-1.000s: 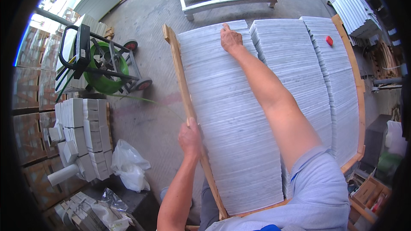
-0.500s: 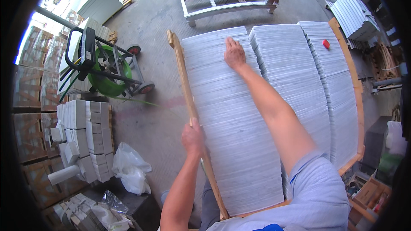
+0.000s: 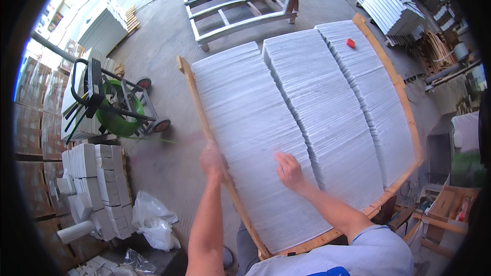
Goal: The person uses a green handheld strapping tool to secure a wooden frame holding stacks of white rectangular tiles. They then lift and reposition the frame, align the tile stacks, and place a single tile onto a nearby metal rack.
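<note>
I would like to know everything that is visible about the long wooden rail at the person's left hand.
The wooden rail is a long, narrow, light-brown strip, apparently timber, with a thicker, blocky part at its far end. It runs aslant along the left side of the leftmost row of pale grey slabs, from their far corner down to near the person's legs. The left hand is at it about midway; blur hides how firmly it grips.
</note>
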Motion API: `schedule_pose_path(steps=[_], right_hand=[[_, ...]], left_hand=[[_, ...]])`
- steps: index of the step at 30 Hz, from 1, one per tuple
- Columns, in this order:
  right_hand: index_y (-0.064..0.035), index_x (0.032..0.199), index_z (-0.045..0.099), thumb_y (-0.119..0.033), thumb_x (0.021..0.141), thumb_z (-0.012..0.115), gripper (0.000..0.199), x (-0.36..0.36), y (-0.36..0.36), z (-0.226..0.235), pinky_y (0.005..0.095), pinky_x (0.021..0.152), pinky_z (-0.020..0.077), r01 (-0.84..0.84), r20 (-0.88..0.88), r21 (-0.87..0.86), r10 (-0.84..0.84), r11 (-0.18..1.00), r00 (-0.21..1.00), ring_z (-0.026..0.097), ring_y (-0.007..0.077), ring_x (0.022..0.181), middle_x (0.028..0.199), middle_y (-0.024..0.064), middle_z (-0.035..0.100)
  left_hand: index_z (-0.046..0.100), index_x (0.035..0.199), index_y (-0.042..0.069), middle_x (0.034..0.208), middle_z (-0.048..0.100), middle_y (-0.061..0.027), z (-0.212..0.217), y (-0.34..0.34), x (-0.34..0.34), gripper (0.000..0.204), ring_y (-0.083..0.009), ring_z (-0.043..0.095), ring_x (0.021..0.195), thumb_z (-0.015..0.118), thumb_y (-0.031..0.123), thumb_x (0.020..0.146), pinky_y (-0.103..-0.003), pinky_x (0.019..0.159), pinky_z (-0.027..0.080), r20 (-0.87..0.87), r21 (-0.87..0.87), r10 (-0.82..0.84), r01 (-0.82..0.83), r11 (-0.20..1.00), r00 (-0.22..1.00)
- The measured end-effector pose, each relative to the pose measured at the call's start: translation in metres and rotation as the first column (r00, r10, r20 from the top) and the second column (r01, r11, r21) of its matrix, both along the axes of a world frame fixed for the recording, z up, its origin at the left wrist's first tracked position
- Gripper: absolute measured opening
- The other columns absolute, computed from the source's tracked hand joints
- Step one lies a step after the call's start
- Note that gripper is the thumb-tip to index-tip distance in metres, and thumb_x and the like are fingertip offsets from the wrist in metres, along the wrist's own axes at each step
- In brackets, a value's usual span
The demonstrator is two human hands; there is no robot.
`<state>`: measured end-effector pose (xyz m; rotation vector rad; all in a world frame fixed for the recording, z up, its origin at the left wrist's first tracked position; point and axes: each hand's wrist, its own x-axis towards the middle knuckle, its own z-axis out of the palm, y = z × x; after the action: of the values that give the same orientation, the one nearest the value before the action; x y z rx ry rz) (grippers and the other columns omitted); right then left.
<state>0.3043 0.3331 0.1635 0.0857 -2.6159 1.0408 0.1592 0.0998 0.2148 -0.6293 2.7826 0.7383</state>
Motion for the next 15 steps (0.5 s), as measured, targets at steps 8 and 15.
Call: schedule_pose_path(steps=[8,15], right_hand=[[-0.0001,0.105,0.063,-0.001,0.083,0.057,0.023,0.154,-0.012,0.026,0.0426,0.079,0.0525,0.077,0.304,-0.145,-0.03,0.986,0.952,0.063,0.0378,0.091,0.101,0.0188,0.066],[-0.0035,0.105,0.063,-0.005,0.087,0.057,0.019,0.229,-0.007,0.068,0.0402,0.078,0.0533,0.243,0.388,-0.19,-0.155,0.951,0.909,0.065,0.0347,0.088,0.095,0.0153,0.068]], left_hand=[[0.067,0.096,-0.007,0.099,0.067,-0.0298,-0.013,-0.002,0.003,0.068,-0.0482,0.062,0.096,0.04,0.056,0.098,-0.053,0.086,0.048,-0.083,0.077,-0.018,0.024,0.997,0.996],[0.067,0.099,-0.008,0.102,0.067,-0.029,-0.036,-0.006,-0.004,0.072,-0.0417,0.065,0.099,0.038,0.058,0.097,-0.049,0.088,0.05,-0.059,-0.105,0.014,-0.02,0.994,0.998]])
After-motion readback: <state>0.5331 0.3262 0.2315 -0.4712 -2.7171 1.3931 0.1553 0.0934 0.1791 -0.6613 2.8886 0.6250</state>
